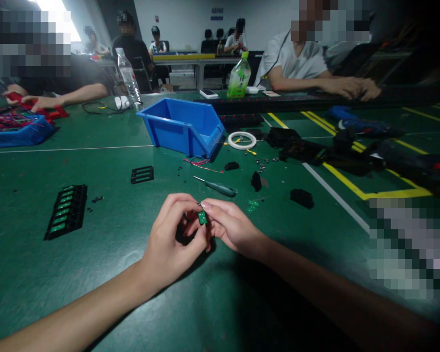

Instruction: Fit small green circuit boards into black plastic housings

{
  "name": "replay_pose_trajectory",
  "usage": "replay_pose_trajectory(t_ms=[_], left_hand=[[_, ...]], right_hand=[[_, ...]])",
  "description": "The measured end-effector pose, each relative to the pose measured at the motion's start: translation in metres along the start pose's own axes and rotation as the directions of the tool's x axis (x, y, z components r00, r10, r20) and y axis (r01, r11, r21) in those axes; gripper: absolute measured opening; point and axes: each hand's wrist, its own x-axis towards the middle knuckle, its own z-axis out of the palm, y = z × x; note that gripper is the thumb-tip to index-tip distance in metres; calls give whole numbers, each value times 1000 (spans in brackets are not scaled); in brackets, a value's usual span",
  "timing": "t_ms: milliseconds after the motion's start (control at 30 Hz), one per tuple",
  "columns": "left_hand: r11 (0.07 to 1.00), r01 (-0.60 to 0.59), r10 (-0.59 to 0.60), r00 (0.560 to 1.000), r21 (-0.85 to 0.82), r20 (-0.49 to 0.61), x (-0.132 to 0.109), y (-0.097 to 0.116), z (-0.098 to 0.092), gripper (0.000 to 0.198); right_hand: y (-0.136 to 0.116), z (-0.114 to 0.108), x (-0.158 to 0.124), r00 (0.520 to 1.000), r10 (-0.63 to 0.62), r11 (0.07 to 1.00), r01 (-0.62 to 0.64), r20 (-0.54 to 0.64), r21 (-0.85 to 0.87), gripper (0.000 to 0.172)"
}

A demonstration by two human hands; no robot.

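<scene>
Both my hands meet low over the green table (pixel 113 274), just in front of me. My left hand (pixel 170 239) curls round a small black part with a bit of red showing, mostly hidden by the fingers. My right hand (pixel 231 226) pinches a small green circuit board (pixel 202 217) between thumb and forefinger, held against the black part. A green-handled screwdriver (pixel 217 186) lies on the table just beyond my fingers. A black tray with several green boards (pixel 66 211) lies to the left.
A blue bin (pixel 183 126) stands ahead, with a tape roll (pixel 242 140), loose wires (pixel 201 163) and small black parts (pixel 301 197) nearby. Black housings pile at the right. Other people's arms rest on the table at far left and far right; bottles (pixel 239 76) stand behind.
</scene>
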Motion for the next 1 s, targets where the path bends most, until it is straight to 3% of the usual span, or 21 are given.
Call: replay_pose_trajectory(t_ms=[1000], left_hand=[[1000, -10, 10, 1000, 7, -1, 2, -2, 2, 30]], right_hand=[[2, -2, 1, 1000, -13, 1000, 13, 27, 2, 31]])
